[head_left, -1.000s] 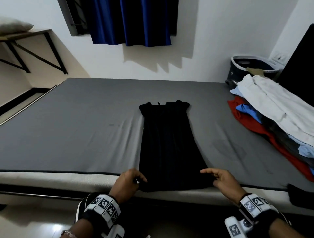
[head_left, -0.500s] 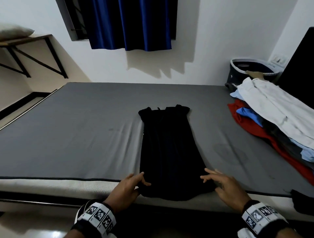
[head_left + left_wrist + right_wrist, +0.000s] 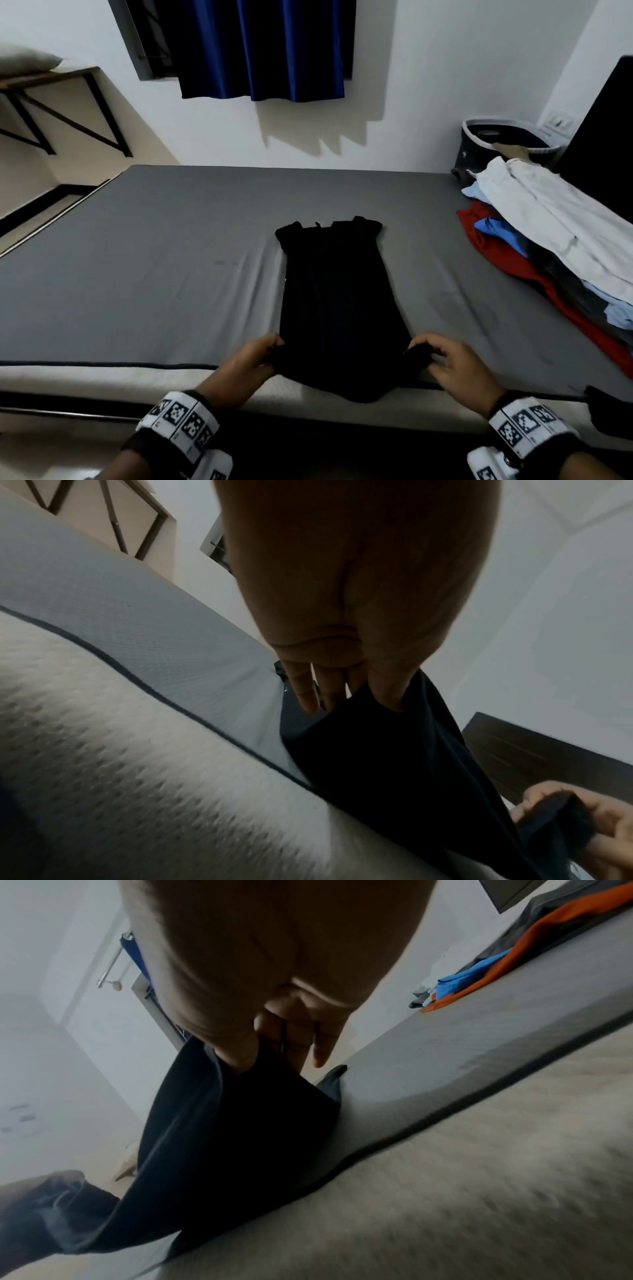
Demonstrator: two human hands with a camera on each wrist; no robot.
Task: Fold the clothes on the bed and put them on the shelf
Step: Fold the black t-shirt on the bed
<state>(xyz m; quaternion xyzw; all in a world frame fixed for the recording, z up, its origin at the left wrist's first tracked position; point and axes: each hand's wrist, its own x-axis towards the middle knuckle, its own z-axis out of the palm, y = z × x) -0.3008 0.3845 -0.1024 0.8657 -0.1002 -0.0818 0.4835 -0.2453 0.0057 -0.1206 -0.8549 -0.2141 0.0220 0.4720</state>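
A black garment (image 3: 337, 294) lies lengthwise on the grey bed (image 3: 154, 274), narrowed into a long strip, its near end hanging over the mattress edge. My left hand (image 3: 255, 359) pinches the near left corner of the black garment (image 3: 387, 750) between thumb and fingers. At the opposite corner my right hand (image 3: 442, 359) pinches the black garment (image 3: 236, 1123) and lifts the cloth slightly off the mattress. A wall shelf (image 3: 51, 73) on black brackets is at the upper left.
A pile of clothes (image 3: 548, 246), white, blue, red and dark, covers the bed's right side. A dark laundry basket (image 3: 500, 144) stands behind it by the wall. A blue curtain (image 3: 267, 48) hangs above the bed. A pillow (image 3: 27, 63) rests on the shelf.
Both hands went from resting flat by the garment's near end to pinching its two near corners. The hem now bunches and lifts between them.
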